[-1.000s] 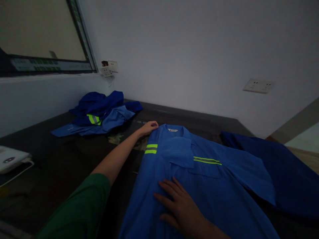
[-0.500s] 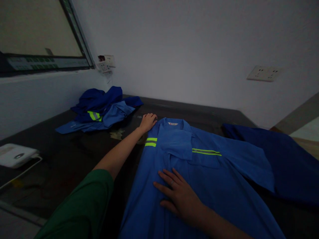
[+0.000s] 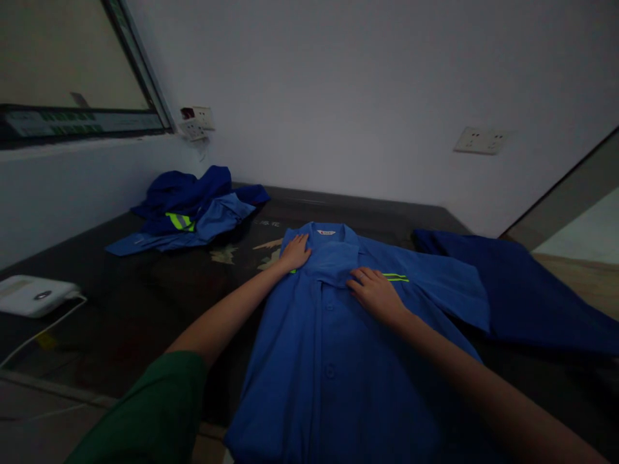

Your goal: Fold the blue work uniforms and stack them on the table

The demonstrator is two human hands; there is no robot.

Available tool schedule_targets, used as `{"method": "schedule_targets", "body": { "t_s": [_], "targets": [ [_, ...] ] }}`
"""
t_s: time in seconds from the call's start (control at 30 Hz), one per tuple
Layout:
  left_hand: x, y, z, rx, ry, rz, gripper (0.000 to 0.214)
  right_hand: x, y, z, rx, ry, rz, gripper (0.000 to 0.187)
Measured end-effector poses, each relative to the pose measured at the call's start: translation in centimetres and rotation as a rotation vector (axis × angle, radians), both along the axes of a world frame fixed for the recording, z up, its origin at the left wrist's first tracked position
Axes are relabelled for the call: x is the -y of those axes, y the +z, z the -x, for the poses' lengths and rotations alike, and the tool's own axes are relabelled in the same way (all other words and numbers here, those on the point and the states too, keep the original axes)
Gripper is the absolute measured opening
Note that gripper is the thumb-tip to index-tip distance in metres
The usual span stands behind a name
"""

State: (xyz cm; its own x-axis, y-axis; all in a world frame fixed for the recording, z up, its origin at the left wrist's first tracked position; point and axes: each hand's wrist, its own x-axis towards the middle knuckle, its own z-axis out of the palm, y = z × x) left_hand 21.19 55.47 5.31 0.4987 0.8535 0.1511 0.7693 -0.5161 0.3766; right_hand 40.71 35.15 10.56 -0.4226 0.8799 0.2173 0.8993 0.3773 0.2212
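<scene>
A blue work shirt [image 3: 367,380] with short sleeves and yellow-green reflective stripes lies front up on the dark table, its collar [image 3: 331,261] toward the wall. My left hand [image 3: 296,252] rests on the shoulder beside the collar, fingers extended over the cloth. It partly covers the stripe on that side. Beside the collar's right edge, my right hand [image 3: 376,295] touches the chest with slightly bent, separated fingers, just by the chest stripe [image 3: 396,278]. No cloth is visibly gripped in either hand. Buttons show down the front placket.
Crumpled blue garments [image 3: 193,200] lie at the back left of the table [image 3: 159,296]. A dark blue cloth [image 3: 522,296] is spread at the right. A white device [image 3: 36,295] with a cable sits at the left edge. The wall [image 3: 329,96] borders the back.
My left hand has moved from beyond the shirt's shoulder edge onto the shoulder. My right hand has slid up from the front to beside the collar. The view has shifted slightly.
</scene>
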Motion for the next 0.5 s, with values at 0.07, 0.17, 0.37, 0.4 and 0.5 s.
{"method": "schedule_targets", "body": {
  "t_s": [0.07, 0.17, 0.37, 0.4, 0.5],
  "targets": [
    [0.2, 0.1, 0.1, -0.007, 0.023, 0.006, 0.066, -0.4, -0.7, 0.0, 0.01, 0.019, -0.028, 0.019],
    [0.2, 0.1, 0.2, -0.039, 0.074, 0.03, 0.073, -0.4, -1.0, 0.3, -0.006, 0.038, -0.038, 0.017],
    [-0.7, 0.1, 0.2, -0.08, 0.08, 0.074, 0.065, 1.6, 0.5, 1.4, -0.056, 0.093, -0.003, 0.022],
    [-0.8, 0.1, 0.2, -0.082, 0.085, 0.079, 0.062, 1.9, 0.7, 1.7, -0.039, 0.097, 0.009, 0.022],
    [-0.9, 0.0, 0.1, -0.085, 0.12, 0.078, 0.056, 2.6, 0.7, 2.6, 0.035, 0.133, 0.07, 0.019]
  ]
}}
